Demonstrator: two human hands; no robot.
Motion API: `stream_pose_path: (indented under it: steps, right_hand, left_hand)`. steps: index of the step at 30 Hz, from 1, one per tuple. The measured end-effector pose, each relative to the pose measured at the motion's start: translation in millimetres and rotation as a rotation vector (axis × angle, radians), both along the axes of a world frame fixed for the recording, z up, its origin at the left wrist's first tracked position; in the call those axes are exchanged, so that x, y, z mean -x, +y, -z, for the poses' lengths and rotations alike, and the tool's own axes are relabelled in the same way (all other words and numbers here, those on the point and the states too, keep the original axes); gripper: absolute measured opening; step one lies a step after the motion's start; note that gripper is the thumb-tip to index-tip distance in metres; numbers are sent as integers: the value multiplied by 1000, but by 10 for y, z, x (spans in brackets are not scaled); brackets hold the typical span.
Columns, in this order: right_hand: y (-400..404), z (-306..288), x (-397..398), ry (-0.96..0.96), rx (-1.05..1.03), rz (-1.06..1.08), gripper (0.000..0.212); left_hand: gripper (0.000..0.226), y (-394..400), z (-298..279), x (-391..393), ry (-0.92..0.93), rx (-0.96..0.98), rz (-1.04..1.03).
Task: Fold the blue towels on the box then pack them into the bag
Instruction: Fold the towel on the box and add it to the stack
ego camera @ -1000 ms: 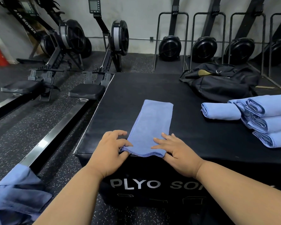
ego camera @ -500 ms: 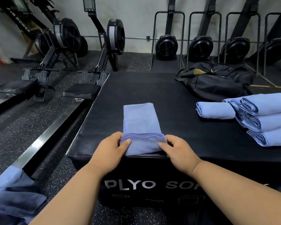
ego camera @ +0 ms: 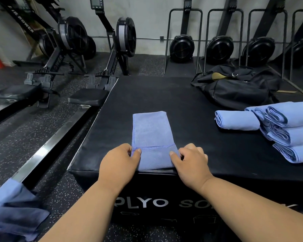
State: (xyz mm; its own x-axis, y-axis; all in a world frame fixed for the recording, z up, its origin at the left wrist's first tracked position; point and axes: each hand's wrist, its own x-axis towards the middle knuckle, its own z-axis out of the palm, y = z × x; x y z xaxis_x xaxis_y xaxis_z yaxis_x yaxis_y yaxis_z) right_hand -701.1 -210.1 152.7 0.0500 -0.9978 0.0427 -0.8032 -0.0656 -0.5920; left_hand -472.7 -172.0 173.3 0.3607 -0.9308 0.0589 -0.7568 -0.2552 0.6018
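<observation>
Item one, the blue towel (ego camera: 151, 131): a narrow folded strip lying lengthwise on the black box (ego camera: 191, 105), its near end turned up and over itself at the box's front edge, stitched hem showing across the fold. Your left hand (ego camera: 120, 161) pinches the left corner of that turned end, thumb on top and fingers curled beneath the cloth; your right hand (ego camera: 191, 160) pinches the right corner the same way, thumb on the cloth and fingers curled. Item two, the rolled towels (ego camera: 290, 131): a stack at the box's right side, roll ends facing you, with one single roll (ego camera: 238, 120) lying just beside the stack on its left. Item three, the black bag (ego camera: 234, 88): slumped at the far right corner of the box, behind the rolls and well apart from the towel you hold. Item four, loose blue cloth (ego camera: 12, 212): a crumpled heap at the lower left, off the box. Item five, rowing machines (ego camera: 72, 55): on the speckled floor to the left.
</observation>
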Motion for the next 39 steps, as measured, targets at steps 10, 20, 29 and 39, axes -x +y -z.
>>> stream_pose_path:
  steps: [10, 20, 29, 39]
  right_hand:
    - [-9, 63, 28, -119, 155, -49, 14]
    - [-87, 91, 276, 177, 370, -543, 49]
    - [-105, -30, 268, 6, 217, -419, 48]
    - [-157, -113, 170, -519, -11, -259, 22]
  left_hand:
    - [27, 5, 82, -203, -151, 252, 520]
    - [69, -13, 149, -399, -100, -45, 582]
    - [16, 9, -7, -294, 220, 17, 480]
    - [39, 30, 35, -229, 460, 29, 192]
